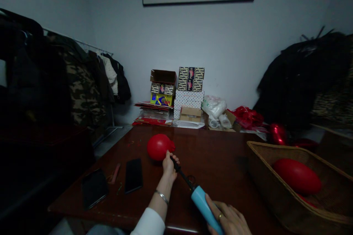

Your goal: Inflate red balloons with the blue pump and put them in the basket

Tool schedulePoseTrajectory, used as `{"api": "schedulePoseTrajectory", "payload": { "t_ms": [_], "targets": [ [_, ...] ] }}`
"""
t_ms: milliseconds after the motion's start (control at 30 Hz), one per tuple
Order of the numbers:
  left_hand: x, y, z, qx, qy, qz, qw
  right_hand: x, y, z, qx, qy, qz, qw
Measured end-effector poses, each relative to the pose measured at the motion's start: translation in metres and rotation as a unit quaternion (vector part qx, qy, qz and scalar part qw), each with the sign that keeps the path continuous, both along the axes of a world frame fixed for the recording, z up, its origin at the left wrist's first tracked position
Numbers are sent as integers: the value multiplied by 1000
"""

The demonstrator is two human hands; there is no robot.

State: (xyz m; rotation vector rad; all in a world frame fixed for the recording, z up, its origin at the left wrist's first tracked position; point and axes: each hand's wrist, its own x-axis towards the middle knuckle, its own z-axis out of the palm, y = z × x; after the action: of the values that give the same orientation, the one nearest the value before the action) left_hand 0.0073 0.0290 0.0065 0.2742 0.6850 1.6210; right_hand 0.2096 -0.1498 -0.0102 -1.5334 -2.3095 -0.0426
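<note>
A red balloon, partly inflated, sits over the middle of the dark table in front of my left hand. That hand is closed around the black nozzle end of a hand pump, close beside the balloon; my fingers hide how the two join. From there a thin black rod runs down to the pump's light blue barrel. My right hand wraps round the blue barrel near the table's front edge. A silver bangle is on my left wrist, and a ring on a right finger.
Two dark phones lie on the table at left, near a small reddish stick. At right stands a wicker basket holding a red balloon. Stacked boxes and plastic bags line the back.
</note>
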Motion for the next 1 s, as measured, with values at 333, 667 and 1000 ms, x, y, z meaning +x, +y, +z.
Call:
{"api": "schedulePoseTrajectory", "payload": {
  "t_ms": [333,667,1000],
  "targets": [
    [18,-9,-7,5,19,-20,1000,-52,19,41,-53,33,-68,996],
    [20,-13,-12,-17,22,-29,999,-58,24,34,-55,27,-72,995],
    [16,-12,-11,-14,23,-21,999,-60,20,38,-66,14,-78,995]
  ]
}}
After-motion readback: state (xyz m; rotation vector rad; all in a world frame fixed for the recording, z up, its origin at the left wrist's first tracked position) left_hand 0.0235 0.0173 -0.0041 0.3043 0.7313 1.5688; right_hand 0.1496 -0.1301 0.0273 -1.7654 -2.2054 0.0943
